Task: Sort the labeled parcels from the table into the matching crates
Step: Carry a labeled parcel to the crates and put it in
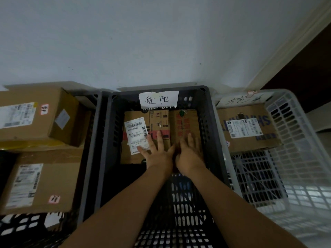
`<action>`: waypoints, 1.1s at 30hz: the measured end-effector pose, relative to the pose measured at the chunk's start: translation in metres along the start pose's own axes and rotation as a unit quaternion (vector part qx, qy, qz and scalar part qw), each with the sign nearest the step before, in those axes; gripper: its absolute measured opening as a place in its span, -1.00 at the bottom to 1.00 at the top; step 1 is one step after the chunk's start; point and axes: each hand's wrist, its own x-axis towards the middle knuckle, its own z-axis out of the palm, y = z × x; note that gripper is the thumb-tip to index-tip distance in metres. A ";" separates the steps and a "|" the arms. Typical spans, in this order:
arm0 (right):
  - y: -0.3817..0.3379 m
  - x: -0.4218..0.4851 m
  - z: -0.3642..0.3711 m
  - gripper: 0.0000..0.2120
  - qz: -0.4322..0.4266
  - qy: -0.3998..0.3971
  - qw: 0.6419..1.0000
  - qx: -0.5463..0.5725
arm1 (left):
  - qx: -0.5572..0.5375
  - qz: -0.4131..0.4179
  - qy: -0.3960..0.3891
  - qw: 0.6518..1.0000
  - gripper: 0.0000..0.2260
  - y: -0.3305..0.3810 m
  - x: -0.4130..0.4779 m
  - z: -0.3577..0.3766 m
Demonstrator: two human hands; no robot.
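A pale wall (125, 42) backs the dark middle crate (211, 111); inside, the left hand (157, 153) lies splayed flat on a labeled parcel (129, 156), the right hand (189, 154) flat on the red-printed parcel (184, 122) beside it; placement seems done; next, lift clear, fetch another.

Parcel-sorting room: labelled crates (208, 122) hold cardboard parcels (35, 120) (shipping labels (137, 130) stuck on).

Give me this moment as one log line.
stage: parcels in dark grey crate | left hand: rests on white-labelled parcel | right hand: rests on red-printed parcel | crate tag: 贵阳
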 end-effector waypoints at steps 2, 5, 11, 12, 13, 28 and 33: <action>0.005 0.002 0.007 -0.24 -0.020 -0.021 1.000 -0.007 | -0.008 0.002 0.007 1.000 -0.27 0.000 0.002 0.001; 0.009 0.007 0.015 -0.15 -0.024 -0.046 0.998 -0.048 | -0.009 -0.002 0.015 1.000 -0.30 0.001 0.005 0.005; 0.011 0.009 0.008 -0.18 -0.040 -0.060 0.997 -0.039 | -0.012 0.005 0.018 1.000 -0.24 0.000 0.005 0.006; 0.011 0.008 0.003 -0.24 -0.045 -0.056 0.997 -0.016 | -0.017 0.010 0.014 1.000 -0.19 -0.002 0.005 0.006; 0.011 0.003 -0.003 -0.30 -0.052 -0.047 0.997 0.012 | -0.029 0.015 0.008 0.999 -0.14 -0.005 0.003 0.005; -0.037 -0.100 -0.102 -0.40 -0.207 0.086 0.969 0.101 | -0.161 -0.028 0.106 0.981 -0.24 -0.043 -0.110 -0.082; -0.106 -0.158 -0.126 -0.39 -0.296 0.088 0.949 0.058 | -0.162 -0.064 0.215 0.961 -0.31 -0.077 -0.176 -0.121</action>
